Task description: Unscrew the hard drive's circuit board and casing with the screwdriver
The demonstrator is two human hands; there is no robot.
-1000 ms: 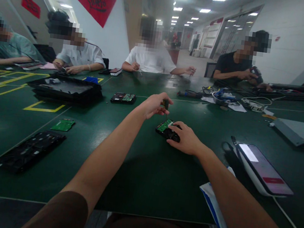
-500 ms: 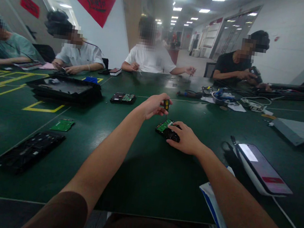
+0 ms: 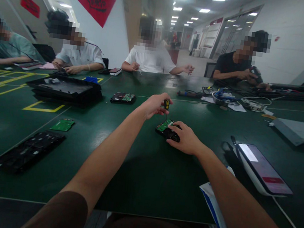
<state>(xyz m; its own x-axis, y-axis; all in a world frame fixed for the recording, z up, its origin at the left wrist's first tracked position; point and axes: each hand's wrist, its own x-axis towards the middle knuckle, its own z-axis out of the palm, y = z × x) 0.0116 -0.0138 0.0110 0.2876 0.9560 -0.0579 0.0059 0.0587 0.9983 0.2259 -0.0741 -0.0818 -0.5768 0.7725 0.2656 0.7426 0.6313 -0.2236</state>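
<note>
A small black hard drive (image 3: 165,129) with a green circuit board on top lies on the green table (image 3: 144,173) in front of me. My right hand (image 3: 186,139) rests on its near right side and holds it down. My left hand (image 3: 154,105) hovers just above and behind the drive, fingers closed around a small screwdriver (image 3: 166,104) with a black and yellow handle that points down at the board.
A phone (image 3: 264,168) with a lit screen lies on a stand at the right, a cable trailing from it. Black trays (image 3: 65,88), a loose green board (image 3: 63,124), a black panel (image 3: 28,152) and another drive (image 3: 123,97) sit to the left. Several people work along the far side.
My left hand has shifted slightly, so the screwdriver's yellow and black handle now shows between its fingers. My right hand and the drive have not moved.
</note>
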